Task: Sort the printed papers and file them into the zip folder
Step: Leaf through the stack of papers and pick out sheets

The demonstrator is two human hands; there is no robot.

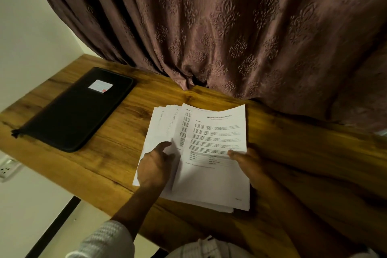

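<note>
A fanned stack of printed papers [211, 132] lies on the wooden table [125, 153], its top sheet headed with a title and several paragraphs. My left hand [156, 165] rests on the stack's left side with fingers stretched over the fanned sheets. My right hand [249, 163] grips the top sheet's right edge, thumb on the printed side. The black zip folder [73, 111] lies closed at the table's left, apart from both hands, with a small white label on its cover.
A brown patterned curtain [230, 37] hangs behind the table and touches its far edge. A wall socket [6, 168] sits below the table's left edge. White walls stand at the left.
</note>
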